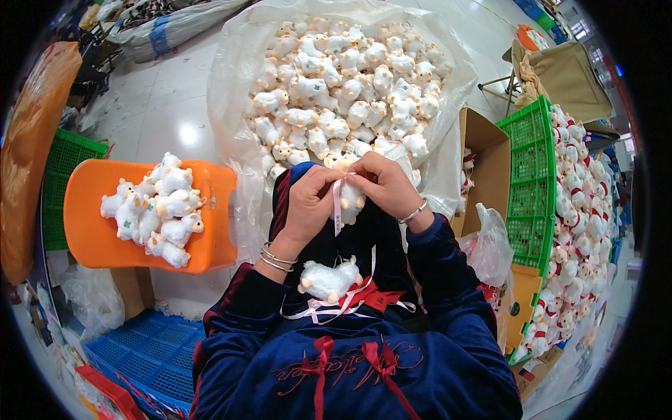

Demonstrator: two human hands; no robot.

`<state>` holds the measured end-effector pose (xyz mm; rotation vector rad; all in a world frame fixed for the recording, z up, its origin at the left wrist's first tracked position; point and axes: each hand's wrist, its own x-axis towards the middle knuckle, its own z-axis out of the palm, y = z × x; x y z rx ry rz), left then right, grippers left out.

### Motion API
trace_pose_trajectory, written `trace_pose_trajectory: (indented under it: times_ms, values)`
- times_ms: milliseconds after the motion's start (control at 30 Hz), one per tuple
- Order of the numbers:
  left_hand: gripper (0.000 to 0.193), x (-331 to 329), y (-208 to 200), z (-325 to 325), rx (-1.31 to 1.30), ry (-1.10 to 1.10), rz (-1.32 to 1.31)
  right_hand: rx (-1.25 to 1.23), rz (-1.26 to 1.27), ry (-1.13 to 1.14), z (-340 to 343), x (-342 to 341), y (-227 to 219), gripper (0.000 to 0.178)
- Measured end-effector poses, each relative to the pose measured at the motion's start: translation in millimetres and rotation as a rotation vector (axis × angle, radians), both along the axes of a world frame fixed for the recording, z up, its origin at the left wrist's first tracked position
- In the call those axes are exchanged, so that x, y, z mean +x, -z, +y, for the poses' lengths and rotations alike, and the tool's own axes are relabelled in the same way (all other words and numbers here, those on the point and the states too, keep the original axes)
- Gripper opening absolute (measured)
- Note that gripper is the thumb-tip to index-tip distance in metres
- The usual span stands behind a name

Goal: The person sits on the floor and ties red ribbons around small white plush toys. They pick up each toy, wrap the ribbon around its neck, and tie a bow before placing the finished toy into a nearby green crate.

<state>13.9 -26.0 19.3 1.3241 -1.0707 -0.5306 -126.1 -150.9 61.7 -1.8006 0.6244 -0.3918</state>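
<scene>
Above dark fabric trousers point(390, 255), pinching a narrow pale-pink ribbon point(337, 208) against a fluffy white plush toy point(352, 201), left hand point(308, 204) and right hand point(387, 185) together.

2 hands point(306, 201) point(388, 186) partly hide the toy point(352, 201) between them; the lower edge cuts off the jacket point(448, 364).

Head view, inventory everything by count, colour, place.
Held toy: one, white, centre
Ribbon: one, pale pink, beside held toy
Lap toy: one, white, lap
Loose trimmings: several, pale and red, lap
Plush heap: uncountable, white, ahead
Plastic sheet: one, translucent, around heap
Stool: one, orange, left
Stool toys: about ten, white, left
Red-collared toys: uncountable, white, right
Crates: at least three, green and blue, both sides
Boxes: several, brown, mostly right
Chair: one, khaki, upper right
Left hand: one, braceleted, at ribbon
Right hand: one, braceleted, at ribbon
</scene>
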Motion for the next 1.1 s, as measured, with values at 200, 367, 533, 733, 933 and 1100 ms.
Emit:
trace_pose_trajectory:
  times_ms: [200, 367, 533, 733, 933, 1100]
  values:
    - [0.012, 1, 1, 1, 0.028, 0.001, 0.025, 0.265, -0.176, 0.04, -12, -6, 7, 0.014]
    - [0.012, -1, 0, 0, -0.01, -0.005, -0.021, 0.648, -0.449, 0.097, -2, 0, 3, 0.011]
    - [0.012, 0, 3, 2, 0.0, -0.052, 0.073, 0.757, -0.451, 0.007, -13, 0, 20, 0.012]
    - [0.009, -3, -1, 7, 0.037, -0.034, 0.16, 0.18, -0.172, 0.048, -1, -2, 32, 0.011]
    - [0.009, 2, -2, 9, 0.093, 0.187, 0.465, -0.08, 0.089, -0.017, 8, 1, 0, 0.019]
    - [0.009, 13, -8, 11, 0.137, 0.322, 0.398, -0.248, -0.006, -0.046, 9, 1, 3, 0.02]
